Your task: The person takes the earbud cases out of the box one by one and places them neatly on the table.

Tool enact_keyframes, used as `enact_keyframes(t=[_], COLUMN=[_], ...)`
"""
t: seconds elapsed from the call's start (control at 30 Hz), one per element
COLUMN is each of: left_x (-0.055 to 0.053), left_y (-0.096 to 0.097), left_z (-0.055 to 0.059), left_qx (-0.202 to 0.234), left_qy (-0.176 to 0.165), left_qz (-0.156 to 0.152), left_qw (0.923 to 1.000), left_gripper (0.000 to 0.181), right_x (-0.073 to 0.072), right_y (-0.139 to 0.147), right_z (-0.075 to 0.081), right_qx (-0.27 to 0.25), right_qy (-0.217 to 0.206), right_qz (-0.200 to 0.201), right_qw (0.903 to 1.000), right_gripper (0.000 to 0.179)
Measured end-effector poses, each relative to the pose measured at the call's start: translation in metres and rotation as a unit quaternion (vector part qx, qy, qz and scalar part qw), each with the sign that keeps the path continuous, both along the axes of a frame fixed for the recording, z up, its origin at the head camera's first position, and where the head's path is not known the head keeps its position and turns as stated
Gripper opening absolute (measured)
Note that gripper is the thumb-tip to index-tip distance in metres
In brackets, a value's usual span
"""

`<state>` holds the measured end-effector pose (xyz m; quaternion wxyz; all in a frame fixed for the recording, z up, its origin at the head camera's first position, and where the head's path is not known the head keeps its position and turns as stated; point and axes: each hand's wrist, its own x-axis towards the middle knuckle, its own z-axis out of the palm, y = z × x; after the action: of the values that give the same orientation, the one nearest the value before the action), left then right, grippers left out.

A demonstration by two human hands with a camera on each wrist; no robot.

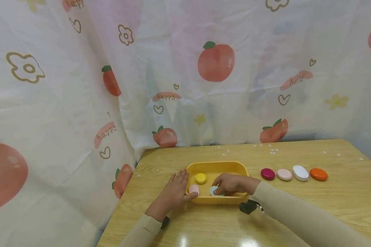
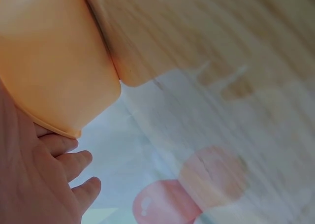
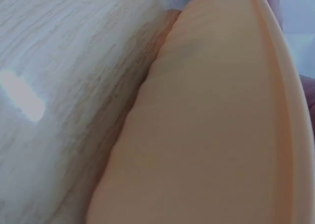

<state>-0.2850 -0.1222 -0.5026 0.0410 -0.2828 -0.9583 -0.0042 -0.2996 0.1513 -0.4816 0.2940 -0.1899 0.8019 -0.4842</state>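
A yellow-orange plastic tray (image 1: 217, 200) stands on the wooden table. Inside it my right hand (image 1: 230, 183) pinches a pale blue rounded piece (image 1: 214, 190) near the front wall; the other fingers are partly hidden. My left hand (image 1: 176, 189) rests against the tray's left end with fingers extended and the thumb across the front corner. In the left wrist view, the left fingers (image 2: 74, 165) lie spread by the tray's rim. A yellow round piece (image 1: 200, 178) and a pale pink piece (image 1: 193, 189) also lie in the tray. The right wrist view shows mostly the tray's outer wall (image 3: 211, 120).
Right of the tray, a row holds a dark magenta oval piece (image 1: 267, 174), a light pink one (image 1: 284, 174), a white one (image 1: 300, 173) and an orange one (image 1: 318, 174). Small white spots dot the table's (image 1: 343, 199) far part. A fruit-patterned curtain (image 1: 185, 68) hangs behind.
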Motion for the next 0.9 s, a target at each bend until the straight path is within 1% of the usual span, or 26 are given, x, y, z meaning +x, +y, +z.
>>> enact_keyframes(t=[0.17, 0.27, 0.37, 0.57, 0.67, 0.9], left_x=[0.000, -0.001, 0.000, 0.002, 0.002, 0.002], left_y=[0.001, 0.000, 0.000, -0.001, 0.000, 0.000], left_z=[0.001, 0.001, 0.001, 0.002, 0.002, 0.002], left_qx=[-0.001, -0.005, -0.005, -0.005, -0.004, 0.003], left_qy=[0.007, 0.010, 0.012, 0.008, 0.006, 0.010], left_qz=[-0.005, -0.007, -0.007, -0.002, -0.002, -0.010], left_qw=[1.0000, 0.9999, 0.9999, 1.0000, 1.0000, 0.9999], left_gripper=[0.101, 0.103, 0.103, 0.104, 0.103, 0.102], right_x=[0.001, 0.002, 0.003, 0.002, 0.001, 0.002], right_y=[0.005, 0.006, 0.007, 0.009, 0.012, 0.024], right_z=[-0.005, -0.007, -0.007, -0.003, 0.001, 0.013], right_qx=[-0.021, -0.028, -0.033, -0.034, -0.037, -0.053], right_qy=[0.024, 0.028, 0.021, -0.007, -0.019, -0.027], right_qz=[-0.010, -0.019, -0.034, -0.060, -0.071, -0.086], right_qw=[0.9994, 0.9990, 0.9987, 0.9976, 0.9966, 0.9945], right_gripper=[0.021, 0.021, 0.023, 0.027, 0.027, 0.030])
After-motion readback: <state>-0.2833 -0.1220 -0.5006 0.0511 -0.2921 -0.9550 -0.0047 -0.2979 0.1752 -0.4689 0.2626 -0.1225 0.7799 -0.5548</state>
